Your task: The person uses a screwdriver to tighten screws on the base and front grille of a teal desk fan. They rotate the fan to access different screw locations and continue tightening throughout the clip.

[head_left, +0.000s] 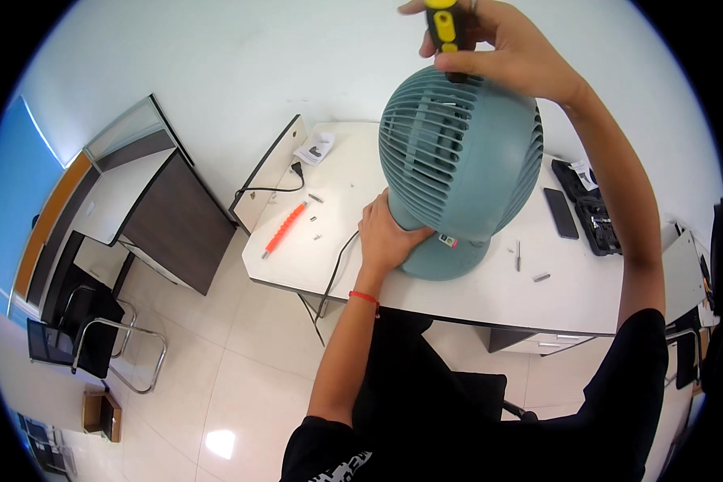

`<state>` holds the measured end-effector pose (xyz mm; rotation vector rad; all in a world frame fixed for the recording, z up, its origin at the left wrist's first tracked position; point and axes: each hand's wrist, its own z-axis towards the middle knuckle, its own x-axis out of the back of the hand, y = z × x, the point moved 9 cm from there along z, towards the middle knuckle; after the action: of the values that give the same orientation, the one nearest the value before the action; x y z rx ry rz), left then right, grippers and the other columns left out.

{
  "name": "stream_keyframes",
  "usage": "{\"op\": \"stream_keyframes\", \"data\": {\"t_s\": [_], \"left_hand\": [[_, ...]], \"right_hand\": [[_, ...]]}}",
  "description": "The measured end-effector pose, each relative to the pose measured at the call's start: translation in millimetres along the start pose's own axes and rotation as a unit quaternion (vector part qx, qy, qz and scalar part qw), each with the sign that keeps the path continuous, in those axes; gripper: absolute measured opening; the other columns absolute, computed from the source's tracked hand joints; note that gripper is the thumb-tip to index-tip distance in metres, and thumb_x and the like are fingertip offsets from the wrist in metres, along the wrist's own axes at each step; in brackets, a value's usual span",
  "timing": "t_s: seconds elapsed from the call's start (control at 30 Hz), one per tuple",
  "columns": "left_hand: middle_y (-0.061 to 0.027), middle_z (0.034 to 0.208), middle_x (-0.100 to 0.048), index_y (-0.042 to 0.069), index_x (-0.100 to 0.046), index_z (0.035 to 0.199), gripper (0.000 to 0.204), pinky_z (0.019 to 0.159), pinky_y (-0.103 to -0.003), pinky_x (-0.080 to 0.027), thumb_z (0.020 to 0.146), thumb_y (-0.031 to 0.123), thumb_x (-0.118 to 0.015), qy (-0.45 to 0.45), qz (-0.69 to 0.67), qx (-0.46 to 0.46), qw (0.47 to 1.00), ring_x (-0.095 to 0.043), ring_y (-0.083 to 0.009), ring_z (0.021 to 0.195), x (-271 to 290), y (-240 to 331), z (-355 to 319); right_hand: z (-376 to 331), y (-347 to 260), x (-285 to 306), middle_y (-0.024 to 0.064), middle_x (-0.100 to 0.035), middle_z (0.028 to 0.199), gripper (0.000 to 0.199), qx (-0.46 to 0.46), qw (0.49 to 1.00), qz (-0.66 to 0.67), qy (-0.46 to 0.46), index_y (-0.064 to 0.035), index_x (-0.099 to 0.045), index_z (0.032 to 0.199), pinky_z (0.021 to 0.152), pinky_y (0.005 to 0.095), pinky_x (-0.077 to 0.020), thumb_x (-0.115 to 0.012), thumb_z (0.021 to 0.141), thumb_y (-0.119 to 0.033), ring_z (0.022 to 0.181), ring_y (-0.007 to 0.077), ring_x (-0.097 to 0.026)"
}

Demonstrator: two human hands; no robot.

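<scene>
A grey-green desk fan (490, 153) with a round slatted head stands on the white desk in front of me. My left hand (387, 233) is wrapped round the fan's neck, just above its base (446, 261). Above the top of the fan head, my right hand (506, 48) grips a black and yellow screwdriver (445, 28) by its handle. The screwdriver points down at the fan's top; whether its tip touches the casing is hidden.
On the white desk (361, 277) lie an orange flexible shaft (283, 230), several small bits, a folded paper (315, 149) and a black plug cord (296, 171). To the right are a phone (561, 214) and a black tool case (596, 221). A chair (96, 329) stands at far left.
</scene>
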<state>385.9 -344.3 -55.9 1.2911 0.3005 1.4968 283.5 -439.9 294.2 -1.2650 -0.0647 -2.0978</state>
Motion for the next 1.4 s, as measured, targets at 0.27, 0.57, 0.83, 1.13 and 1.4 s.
{"op": "stream_keyframes", "data": {"t_s": [0.27, 0.57, 0.83, 1.13, 1.4], "left_hand": [[-0.0161, 0.147, -0.063, 0.004, -0.052, 0.154, 0.110, 0.117, -0.054, -0.042, 0.067, 0.054, -0.097, -0.001, -0.006, -0.001, 1.000, -0.053, -0.0409, 0.140, -1, -2, 0], [-0.0161, 0.149, -0.062, 0.003, -0.051, 0.156, 0.111, 0.116, -0.054, -0.043, 0.068, 0.052, -0.097, -0.001, 0.001, -0.011, 1.000, -0.053, -0.0405, 0.140, -1, -1, 0], [-0.0163, 0.150, -0.062, 0.002, -0.049, 0.157, 0.112, 0.117, -0.054, -0.042, 0.067, 0.049, -0.098, 0.005, 0.002, -0.021, 1.000, -0.051, -0.0410, 0.142, -3, -2, -1], [-0.0167, 0.151, -0.061, 0.002, -0.047, 0.159, 0.115, 0.118, -0.054, -0.041, 0.067, 0.049, -0.098, 0.001, -0.001, -0.022, 1.000, -0.050, -0.0417, 0.144, -3, -3, 0], [-0.0181, 0.149, -0.062, 0.001, -0.049, 0.158, 0.114, 0.118, -0.054, -0.042, 0.068, 0.050, -0.098, 0.004, 0.001, -0.029, 1.000, -0.053, -0.0427, 0.141, -3, -4, 0]], "right_hand": [[7, 22, 48, 0.0081, -0.072, 0.102, 0.080, 0.023, 0.970, 0.166, 0.175, 0.0053, -0.043, 0.159, 0.078, 0.0326, -0.0637, -0.086, 0.096, -0.017, 0.084, 0.0149, -0.071], [7, 39, 54, 0.0047, -0.065, 0.100, 0.088, 0.012, 0.973, 0.141, 0.183, -0.0045, -0.036, 0.168, 0.079, 0.0317, -0.0565, -0.085, 0.098, -0.022, 0.088, 0.0140, -0.063], [8, 52, 57, 0.0020, -0.061, 0.102, 0.075, 0.000, 0.973, 0.132, 0.192, -0.0056, -0.044, 0.162, 0.083, 0.0336, -0.0555, -0.082, 0.099, -0.021, 0.093, 0.0144, -0.063], [19, 57, 58, 0.0030, -0.061, 0.103, 0.067, -0.059, 0.971, 0.122, 0.195, -0.0050, -0.050, 0.156, 0.084, 0.0345, -0.0571, -0.080, 0.097, -0.016, 0.093, 0.0161, -0.065], [19, 79, 65, 0.0041, -0.065, 0.101, 0.062, -0.094, 0.962, 0.123, 0.226, -0.0034, -0.053, 0.152, 0.080, 0.0332, -0.0586, -0.079, 0.097, -0.014, 0.090, 0.0162, -0.067]]}}
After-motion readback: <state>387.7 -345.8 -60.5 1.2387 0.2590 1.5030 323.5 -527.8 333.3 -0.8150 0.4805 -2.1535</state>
